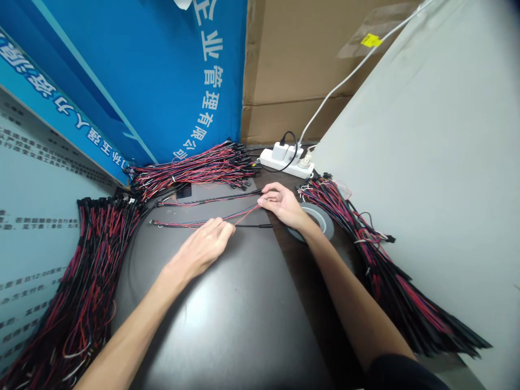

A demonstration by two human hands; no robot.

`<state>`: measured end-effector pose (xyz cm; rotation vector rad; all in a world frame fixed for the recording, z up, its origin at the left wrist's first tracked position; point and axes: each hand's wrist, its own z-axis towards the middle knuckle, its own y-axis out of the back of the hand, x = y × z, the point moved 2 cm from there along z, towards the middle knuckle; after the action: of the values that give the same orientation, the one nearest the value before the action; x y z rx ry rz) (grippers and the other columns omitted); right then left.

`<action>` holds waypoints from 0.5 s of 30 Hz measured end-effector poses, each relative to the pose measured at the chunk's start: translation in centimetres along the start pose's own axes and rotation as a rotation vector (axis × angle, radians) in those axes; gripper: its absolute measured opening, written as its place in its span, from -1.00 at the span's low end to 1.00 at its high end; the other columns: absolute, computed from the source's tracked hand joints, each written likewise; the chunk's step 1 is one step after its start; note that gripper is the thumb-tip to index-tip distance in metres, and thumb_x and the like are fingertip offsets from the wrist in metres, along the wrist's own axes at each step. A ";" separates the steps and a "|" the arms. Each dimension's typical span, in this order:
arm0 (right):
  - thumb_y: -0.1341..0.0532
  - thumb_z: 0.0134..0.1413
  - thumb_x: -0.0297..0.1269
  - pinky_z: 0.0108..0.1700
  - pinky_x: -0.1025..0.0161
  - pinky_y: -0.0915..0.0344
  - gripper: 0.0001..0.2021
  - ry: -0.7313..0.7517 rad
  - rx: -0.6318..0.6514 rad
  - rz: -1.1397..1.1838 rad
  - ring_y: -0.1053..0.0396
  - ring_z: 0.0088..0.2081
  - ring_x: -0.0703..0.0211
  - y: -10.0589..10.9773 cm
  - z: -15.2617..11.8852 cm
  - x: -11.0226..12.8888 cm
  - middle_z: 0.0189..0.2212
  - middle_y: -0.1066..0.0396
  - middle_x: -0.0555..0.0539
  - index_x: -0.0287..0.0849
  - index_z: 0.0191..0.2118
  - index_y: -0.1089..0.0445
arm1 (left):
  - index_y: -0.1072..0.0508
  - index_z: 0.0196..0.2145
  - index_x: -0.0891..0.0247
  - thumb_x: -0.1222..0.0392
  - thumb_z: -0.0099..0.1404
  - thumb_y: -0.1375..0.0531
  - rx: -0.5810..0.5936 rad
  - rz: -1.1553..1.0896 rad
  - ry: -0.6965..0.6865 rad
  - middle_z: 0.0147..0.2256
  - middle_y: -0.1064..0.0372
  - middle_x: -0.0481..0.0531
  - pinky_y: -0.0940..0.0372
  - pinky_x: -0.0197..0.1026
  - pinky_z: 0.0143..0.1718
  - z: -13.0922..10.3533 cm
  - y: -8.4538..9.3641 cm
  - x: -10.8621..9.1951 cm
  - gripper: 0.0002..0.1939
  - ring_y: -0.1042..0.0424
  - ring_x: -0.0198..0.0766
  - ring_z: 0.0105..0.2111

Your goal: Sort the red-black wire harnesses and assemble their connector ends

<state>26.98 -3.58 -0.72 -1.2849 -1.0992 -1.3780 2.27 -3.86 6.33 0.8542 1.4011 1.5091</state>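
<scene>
My left hand (205,246) pinches a thin red and blue wire harness (182,222) that lies across the dark tabletop (227,319). My right hand (283,204) pinches the same harness further right, and a short red strand runs taut between the two hands. A second wire harness (211,200) with black sleeving lies just beyond, apart from both hands. A roll of grey tape (320,219) sits under my right wrist.
Large bundles of red, blue and black wire harnesses lie at the left (89,271), at the back (195,168) and along the right (385,271). A white power strip (286,161) with plugs stands at the back. A blue sign, cardboard and a grey panel (439,162) wall the table in.
</scene>
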 end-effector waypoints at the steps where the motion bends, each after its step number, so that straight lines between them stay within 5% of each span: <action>1: -0.42 -0.20 0.02 -0.23 0.20 -0.33 -0.49 -0.004 -0.002 0.005 -0.43 -0.35 0.17 0.0 0.0 0.0 -0.44 -0.42 -0.01 -0.12 -0.23 -0.21 | -0.27 -0.25 0.27 0.59 0.18 0.08 0.015 0.001 0.007 -0.28 -0.30 0.12 -0.23 -0.13 -0.22 -0.3 0.2 0.0 -0.68 -0.30 -0.15 -0.29; 8: -0.41 -0.20 0.03 -0.27 0.22 -0.31 -0.49 0.002 -0.015 0.010 -0.40 -0.37 0.18 0.1 0.0 -0.2 -0.45 -0.39 0.01 -0.11 -0.23 -0.20 | -0.21 -0.30 0.23 0.62 -0.07 0.09 -0.014 -0.006 0.157 -0.34 -0.23 0.06 -0.18 -0.14 -0.26 -4.0 0.6 2.4 -0.58 -0.23 -0.17 -0.35; 15: -0.41 -0.21 0.05 -0.25 0.19 -0.32 -0.47 -0.007 -0.011 0.006 -0.42 -0.35 0.16 0.1 0.0 -0.3 -0.42 -0.41 -0.01 -0.11 -0.23 -0.19 | -0.17 -0.32 0.19 0.58 0.02 0.07 -0.128 -0.157 0.397 -0.33 -0.27 0.03 -0.23 -0.17 -0.24 -7.8 -0.6 5.8 -0.66 -0.29 -0.19 -0.31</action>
<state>27.09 -3.55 -1.03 -1.3008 -1.0929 -1.3782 -6.93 -1.45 4.24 0.3666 1.5910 1.6841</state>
